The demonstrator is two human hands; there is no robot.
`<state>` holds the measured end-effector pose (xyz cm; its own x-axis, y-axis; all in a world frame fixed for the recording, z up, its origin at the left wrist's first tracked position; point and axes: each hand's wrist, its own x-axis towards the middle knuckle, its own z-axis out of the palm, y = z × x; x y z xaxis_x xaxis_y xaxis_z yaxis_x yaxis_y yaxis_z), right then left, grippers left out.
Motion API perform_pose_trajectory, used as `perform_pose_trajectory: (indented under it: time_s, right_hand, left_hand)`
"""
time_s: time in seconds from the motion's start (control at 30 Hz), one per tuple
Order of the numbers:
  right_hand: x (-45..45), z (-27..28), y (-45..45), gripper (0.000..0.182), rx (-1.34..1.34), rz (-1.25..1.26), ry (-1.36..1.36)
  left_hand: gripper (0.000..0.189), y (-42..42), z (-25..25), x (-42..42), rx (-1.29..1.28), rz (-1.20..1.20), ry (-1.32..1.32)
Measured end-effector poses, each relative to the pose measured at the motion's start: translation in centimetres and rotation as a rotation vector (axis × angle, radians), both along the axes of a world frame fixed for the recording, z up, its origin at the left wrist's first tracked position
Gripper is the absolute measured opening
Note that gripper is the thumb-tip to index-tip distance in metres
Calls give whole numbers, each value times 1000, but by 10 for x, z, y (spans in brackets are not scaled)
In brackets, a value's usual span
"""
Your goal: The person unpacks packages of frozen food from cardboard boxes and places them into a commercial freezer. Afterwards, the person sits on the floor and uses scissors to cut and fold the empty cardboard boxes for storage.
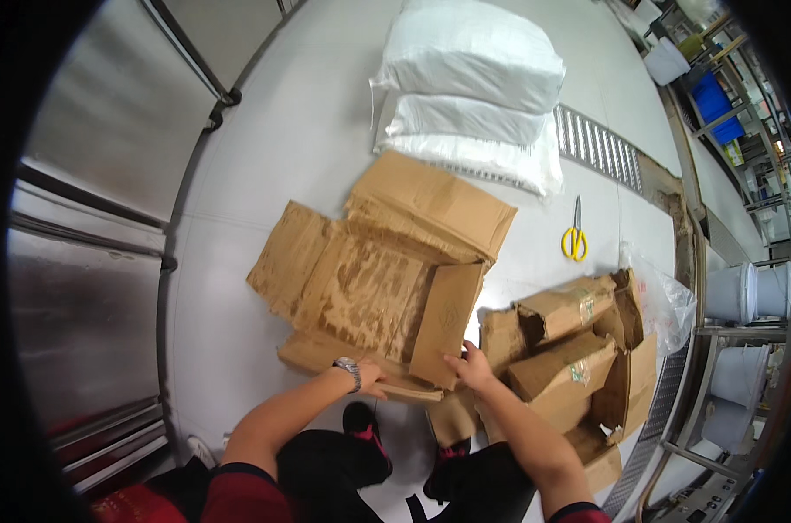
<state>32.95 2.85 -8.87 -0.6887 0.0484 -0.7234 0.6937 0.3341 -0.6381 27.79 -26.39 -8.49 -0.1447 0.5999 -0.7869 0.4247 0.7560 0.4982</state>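
An opened cardboard box (376, 294) with dark, damp-looking stains inside lies on the floor before me, its flaps spread out. My left hand (369, 378), with a metal-banded watch at the wrist, rests on the box's near side, fingers over the cardboard. My right hand (469, 367) grips the near end of the box's right flap (448, 320) between thumb and fingers. Close to that hand, on the right, lie torn, partly flattened cardboard boxes (565, 372) with bits of tape on them. Scissors with yellow handles (575, 243) lie on the floor beyond these.
White woven sacks (474, 85) are stacked beyond the box. Stainless steel cabinets (108, 131) line the left. A metal drain grate (598, 147), a clear plastic bag (670, 304) and racks with white buckets (730, 293) are at right. Another person's shoe (200, 451) shows at lower left.
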Motion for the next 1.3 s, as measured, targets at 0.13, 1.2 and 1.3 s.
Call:
perform_pose_trajectory:
  time_s: [0.13, 1.2, 1.3]
  right_hand:
    - [-13, -1, 65, 58, -556, 48, -217]
    - [15, 128, 56, 33, 410, -268, 1044]
    - [27, 101, 54, 57, -114, -473, 747]
  left_hand:
    - [58, 0, -6, -61, -22, 55, -94]
    - [53, 73, -97, -61, 261, -8, 552]
    - [60, 91, -135, -61, 163, 22, 624]
